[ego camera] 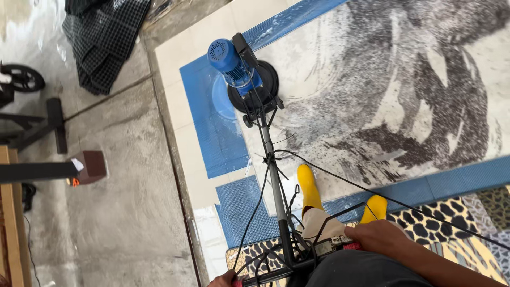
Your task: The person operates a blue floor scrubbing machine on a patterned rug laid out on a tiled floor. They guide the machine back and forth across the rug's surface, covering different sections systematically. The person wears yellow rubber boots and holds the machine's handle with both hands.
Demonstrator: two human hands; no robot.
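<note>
A floor scrubbing machine (pixel 247 79), standing on the wet grey-and-white rug (pixel 393 90), near the rug's blue border (pixel 212 133). Blue motor on top of a black round brush head, tilted a little; a long metal pole (pixel 273 180) rising from it toward the camera, up to a black handle bar (pixel 303 255) at the bottom of the view. Black cables (pixel 340 178) hanging loose along the pole and crossing over the rug. Probably heavy at the motor end, stiff along the pole, and likely to pull sideways on the soapy surface (so best held at both ends of the handle bar, never by the cables). Right hand (pixel 380 236) resting on the right side of the bar, fingers closed around the grip. Left hand (pixel 226 278) only partly visible at the lower edge, at the left end of the bar; cannot tell whether its fingers close on it. Two yellow rubber boots (pixel 311 188) just beside the pole, on the rug's edge. Further out, a leopard-pattern rug (pixel 451 223), wet concrete floor (pixel 122 212), and a dark folded mat (pixel 103 37) in the upper corner.
</note>
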